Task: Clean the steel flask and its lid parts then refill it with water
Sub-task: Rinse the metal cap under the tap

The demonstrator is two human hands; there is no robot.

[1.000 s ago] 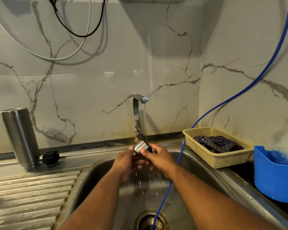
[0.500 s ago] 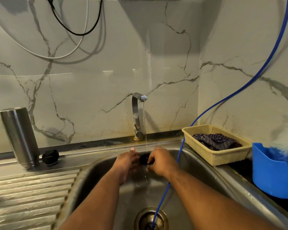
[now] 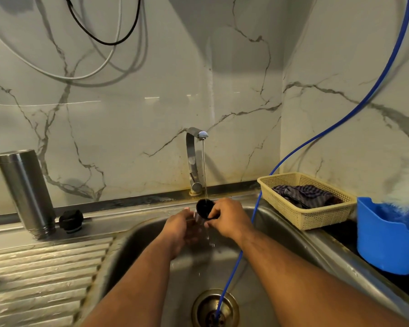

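The right hand (image 3: pixel 224 219) forms the grip: its fingers and thumb curl round the steel lid cup (image 3: pixel 204 207) and pinch its rim. The cup is held above the sink (image 3: pixel 132 244) basin, its axis near upright, with the dark open mouth facing up and slightly toward the camera. A thin water stream (image 3: pixel 204 171) from the tap (image 3: pixel 194 161) directly behind the grip falls into that mouth. The left hand (image 3: pixel 180 228) reaches the cup's lower side from the left, but I cannot tell whether its fingers close on it. Well left of the grip, the steel flask (image 3: pixel 25 192) stands on the drainboard with its long axis vertical, threaded mouth down and closed base up. The black stopper (image 3: pixel 71 220) sits just beside the flask, on the side toward the grip.
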